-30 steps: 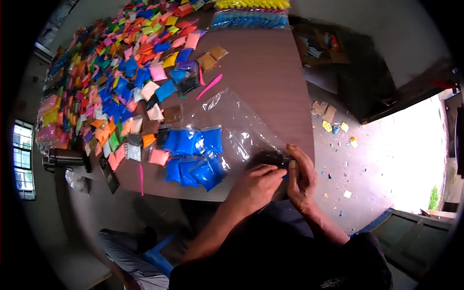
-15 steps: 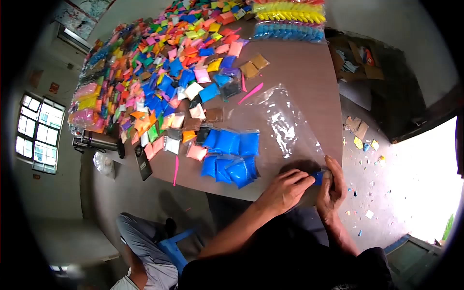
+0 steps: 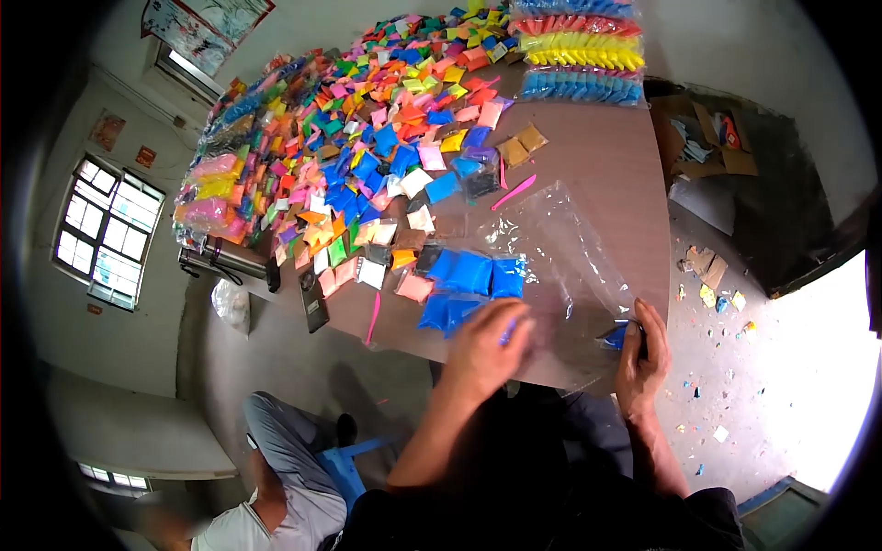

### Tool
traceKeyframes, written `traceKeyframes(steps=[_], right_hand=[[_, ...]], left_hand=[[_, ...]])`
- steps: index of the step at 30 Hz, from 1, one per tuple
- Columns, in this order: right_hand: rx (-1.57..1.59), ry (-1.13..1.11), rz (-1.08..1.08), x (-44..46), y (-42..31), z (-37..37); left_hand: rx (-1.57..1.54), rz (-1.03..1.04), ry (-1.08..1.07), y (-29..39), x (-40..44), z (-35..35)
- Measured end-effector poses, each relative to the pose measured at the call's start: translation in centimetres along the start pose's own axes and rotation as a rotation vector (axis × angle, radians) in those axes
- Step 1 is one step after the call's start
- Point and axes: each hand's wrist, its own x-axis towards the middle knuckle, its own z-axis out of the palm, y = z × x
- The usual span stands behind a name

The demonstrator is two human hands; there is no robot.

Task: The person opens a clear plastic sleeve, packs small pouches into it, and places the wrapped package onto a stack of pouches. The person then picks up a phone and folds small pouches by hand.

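- Blue packets (image 3: pixel 469 273) sit near the middle of the frame; the left hand (image 3: pixel 487 354) overlaps them, fingers curled and blurred, whether gripping one I cannot tell.
- Clear plastic bag (image 3: pixel 551 239) lies right of centre, its edge held between the right hand's (image 3: pixel 646 354) thumb and fingers.
- Blue packet (image 3: pixel 614 339) beside that thumb.

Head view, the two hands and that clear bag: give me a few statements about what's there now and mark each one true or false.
1. The left hand is at the grouped blue packets. True.
2. The clear bag is crumpled into a ball. False: it lies spread on the table.
3. The right hand is at the bag's far end. False: it is at the near end.
4. The yellow row lies between red and blue rows. True.
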Motion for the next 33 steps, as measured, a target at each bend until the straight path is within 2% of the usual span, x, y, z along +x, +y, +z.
traceKeyframes(steps=[4,6,8,11,15,17,26,29,33], right_hand=[[0.011,0.018,0.02,-0.1,-0.3,0.0],[0.003,0.027,0.011,-0.1,-0.2,0.2],[-0.003,0.034,-0.014,-0.1,-0.1,0.2],[0.002,0.041,-0.015,-0.2,0.4,0.3],[0.008,0.06,0.0,-0.1,0.0,0.3],[-0.016,0.063,0.011,-0.2,0.2,0.3],[-0.075,0.101,-0.054,0.0,0.4,0.7],[-0.063,0.097,-0.046,-0.2,0.9,0.7],[-0.07,0.117,-0.043,-0.3,1.1,0.8]], left_hand=[[0.203,-0.128,0.016,-4.3,-0.7,-3.4],[0.205,-0.103,0.036,-4.8,-0.8,-3.8],[0.215,-0.216,-0.063,-4.2,-0.5,-4.2],[0.251,-0.159,-0.117,-4.4,-0.1,-4.1],[0.155,-0.134,-0.147,-5.3,-0.1,-4.2],[0.104,-0.046,-0.119,-6.1,-0.2,-4.2],[-0.027,-0.122,-0.235,-4.9,-0.3,-4.4],[-0.035,-0.027,-0.185,-4.9,-0.5,-3.9],[-0.069,-0.209,-0.236,-3.7,-0.1,-4.5]])
